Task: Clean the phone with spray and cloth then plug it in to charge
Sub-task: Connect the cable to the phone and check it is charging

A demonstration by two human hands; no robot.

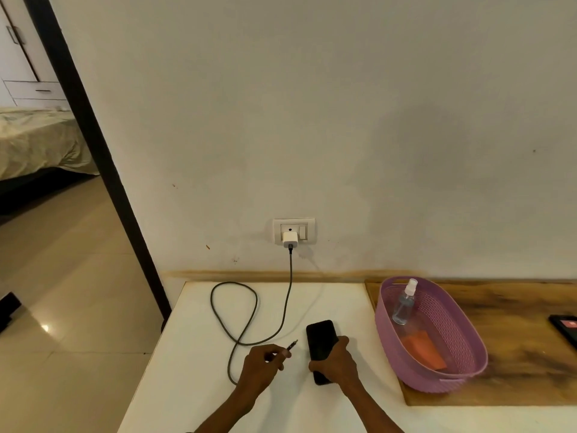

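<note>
One dark-screened phone [321, 340], right-hand-gripped [335, 362].

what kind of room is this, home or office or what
Most likely a home. Through the doorway on the left there is a bed with rumpled sheets and a white chest of drawers. The white table stands against a plain wall with a household socket.

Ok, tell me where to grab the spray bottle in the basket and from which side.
Grip the spray bottle by its clear body just under the white nozzle, coming from above. It leans against the purple basket wall, which blocks a sideways reach.
</note>
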